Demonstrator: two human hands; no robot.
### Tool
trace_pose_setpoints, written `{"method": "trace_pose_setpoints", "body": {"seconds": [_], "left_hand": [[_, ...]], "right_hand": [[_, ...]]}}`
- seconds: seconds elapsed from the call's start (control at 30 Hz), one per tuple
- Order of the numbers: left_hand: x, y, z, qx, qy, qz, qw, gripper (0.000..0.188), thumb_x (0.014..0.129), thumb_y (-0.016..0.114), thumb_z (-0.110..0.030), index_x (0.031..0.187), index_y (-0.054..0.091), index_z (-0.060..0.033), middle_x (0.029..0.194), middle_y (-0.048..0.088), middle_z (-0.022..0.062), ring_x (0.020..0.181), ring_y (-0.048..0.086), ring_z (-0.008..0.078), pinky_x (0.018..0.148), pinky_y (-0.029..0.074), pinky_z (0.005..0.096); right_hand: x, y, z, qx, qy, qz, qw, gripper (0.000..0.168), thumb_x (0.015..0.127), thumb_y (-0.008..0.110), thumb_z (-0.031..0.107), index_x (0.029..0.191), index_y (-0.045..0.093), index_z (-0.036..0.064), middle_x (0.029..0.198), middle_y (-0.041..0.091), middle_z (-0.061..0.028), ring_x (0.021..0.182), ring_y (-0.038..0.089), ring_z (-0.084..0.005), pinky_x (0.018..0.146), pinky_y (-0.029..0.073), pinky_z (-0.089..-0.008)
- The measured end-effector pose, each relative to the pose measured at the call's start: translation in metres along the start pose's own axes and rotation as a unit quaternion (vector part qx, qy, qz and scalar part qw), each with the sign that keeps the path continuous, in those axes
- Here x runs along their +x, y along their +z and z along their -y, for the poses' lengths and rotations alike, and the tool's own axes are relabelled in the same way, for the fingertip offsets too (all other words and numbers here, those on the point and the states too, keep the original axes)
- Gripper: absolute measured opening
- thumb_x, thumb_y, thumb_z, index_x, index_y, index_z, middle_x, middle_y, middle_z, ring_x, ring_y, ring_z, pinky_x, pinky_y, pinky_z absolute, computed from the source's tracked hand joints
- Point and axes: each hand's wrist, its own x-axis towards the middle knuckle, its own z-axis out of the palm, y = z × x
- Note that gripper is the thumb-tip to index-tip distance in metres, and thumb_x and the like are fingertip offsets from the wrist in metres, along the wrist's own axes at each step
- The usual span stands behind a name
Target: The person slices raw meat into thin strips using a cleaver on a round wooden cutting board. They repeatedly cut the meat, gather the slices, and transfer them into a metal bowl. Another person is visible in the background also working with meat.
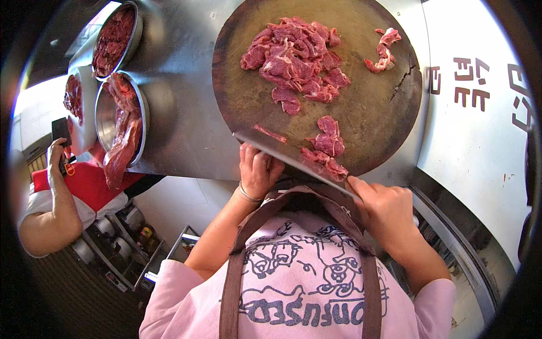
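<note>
My right hand [383, 207] grips a long-bladed knife [292, 159] at its handle end. The blade slants across the near edge of a round wooden chopping block [360, 93]. My left hand [258, 171] is close against the near side of the blade, fingers curled; whether it holds anything is hidden. Beyond the blade lie a few slices of raw red meat [330, 140] and a thin meat strip [270, 133]. Farther back on the block rests a heap of sliced meat [296, 59]. A pale, fatty trimming [385, 51] lies apart on the right.
On the steel table [186, 106] at left, a metal bowl [145, 123] holds large meat pieces, one hanging over its rim. Behind it stands another meat-filled bowl [137, 36]. A person [63, 203] at far left holds a cleaver [61, 131]. The block has a crack [402, 82].
</note>
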Motion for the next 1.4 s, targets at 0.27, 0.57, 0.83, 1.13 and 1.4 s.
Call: {"method": "trace_pose_setpoints", "body": {"seconds": [0.27,0.57,0.83,1.13,1.4], "left_hand": [[-0.011,0.005,0.009,0.045,0.031,0.021,0.998,0.034,0.081,0.069,-0.027,0.098,0.054,-0.0022,0.104,0.057,0.0179,0.092,0.055,0.0380,0.081,0.044,0.0480],[-0.007,0.006,0.004,0.054,0.012,0.015,0.998,0.028,0.076,0.071,-0.018,0.093,0.053,-0.0061,0.099,0.058,0.0146,0.086,0.057,0.0347,0.079,0.046,0.0446],[-0.004,0.008,0.003,0.020,0.008,-0.009,1.000,0.029,0.066,0.069,-0.004,0.090,0.053,-0.0073,0.095,0.058,0.0113,0.084,0.058,0.0327,0.078,0.047,0.0423],[0.002,0.005,0.003,0.008,0.007,-0.023,1.000,0.031,0.062,0.067,0.003,0.088,0.057,-0.0087,0.095,0.057,0.0092,0.087,0.057,0.0302,0.078,0.047,0.0396],[-0.002,0.005,-0.006,0.008,-0.026,-0.055,0.998,0.025,0.068,0.073,-0.002,0.091,0.062,-0.0047,0.104,0.058,0.0103,0.095,0.056,0.0293,0.080,0.047,0.0386]], "right_hand": [[-0.008,-0.025,0.002,-0.042,-0.012,0.047,0.998,0.026,0.074,0.060,0.011,0.099,0.060,0.006,0.060,0.059,-0.0076,0.051,0.061,-0.0259,0.046,0.046,-0.0369],[0.054,0.014,0.013,-0.042,-0.065,0.035,0.996,0.027,0.072,0.062,0.011,0.099,0.060,0.010,0.058,0.058,-0.0079,0.051,0.060,-0.0273,0.045,0.046,-0.0384],[0.054,0.033,0.002,-0.045,-0.026,0.067,0.996,0.026,0.075,0.063,0.024,0.098,0.062,0.013,0.060,0.062,-0.0077,0.054,0.063,-0.0264,0.047,0.048,-0.0386],[0.064,0.061,-0.001,-0.013,-0.039,0.025,0.999,0.018,0.082,0.055,0.018,0.095,0.064,0.011,0.064,0.065,-0.0100,0.056,0.065,-0.0268,0.048,0.050,-0.0396],[0.015,-0.004,-0.012,0.000,-0.004,-0.027,1.000,0.020,0.076,0.063,0.015,0.095,0.066,0.011,0.059,0.060,-0.0084,0.051,0.061,-0.0260,0.045,0.046,-0.0368]]}}
